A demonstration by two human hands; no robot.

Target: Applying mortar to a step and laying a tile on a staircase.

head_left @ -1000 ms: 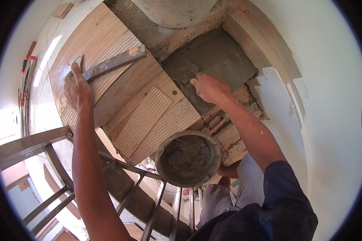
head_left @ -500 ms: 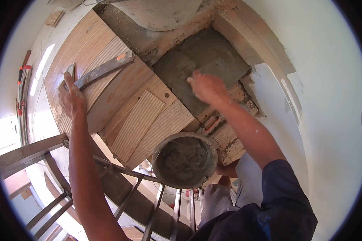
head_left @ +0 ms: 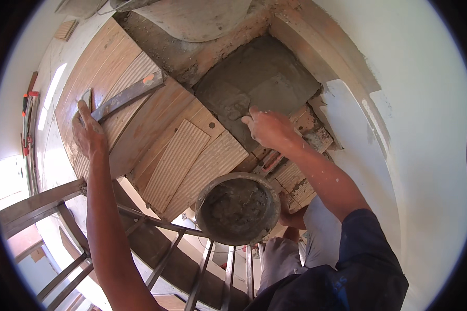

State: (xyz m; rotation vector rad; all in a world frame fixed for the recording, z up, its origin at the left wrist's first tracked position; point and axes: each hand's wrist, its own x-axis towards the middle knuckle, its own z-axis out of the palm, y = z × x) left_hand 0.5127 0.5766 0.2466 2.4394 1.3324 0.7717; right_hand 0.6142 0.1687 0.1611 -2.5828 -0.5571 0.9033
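We gripped one end of a long, flat grey metal bar (head_left: 129,96) in our left hand (head_left: 91,133), above brown wood-patterned tiles (head_left: 96,54). Our right hand (head_left: 270,128) was closed around a mortar-coated metal trowel (head_left: 233,105), its blade on wet grey mortar (head_left: 290,90). Nearer us stood a round, dark bucket (head_left: 238,177) holding more mortar.

Spotted a few small blue letters (head_left: 341,284) on dark shirt (head_left: 374,269), low in view, set aslant and only partly legible.
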